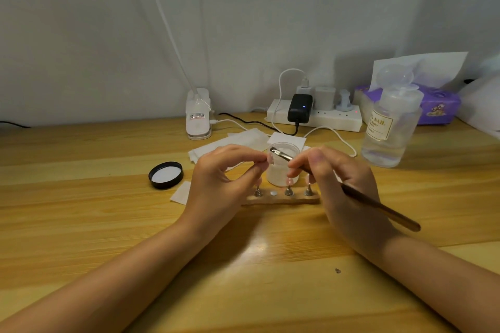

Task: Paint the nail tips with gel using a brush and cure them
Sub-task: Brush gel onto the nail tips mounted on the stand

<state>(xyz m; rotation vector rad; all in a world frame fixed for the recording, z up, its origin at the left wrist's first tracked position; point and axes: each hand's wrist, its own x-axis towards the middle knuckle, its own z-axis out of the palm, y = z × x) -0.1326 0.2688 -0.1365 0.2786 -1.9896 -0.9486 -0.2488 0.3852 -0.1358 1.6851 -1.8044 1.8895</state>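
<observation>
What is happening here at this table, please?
A person is painting false nail tips. The left hand pinches one small nail tip between its fingertips, and the right hand holds a brush with its bristles close to that tip. Behind the hands stands an open jar; its black lid lies to the left on the wooden table. In front, a wooden holder carries more tips on metal stands. No curing is happening yet.
</observation>
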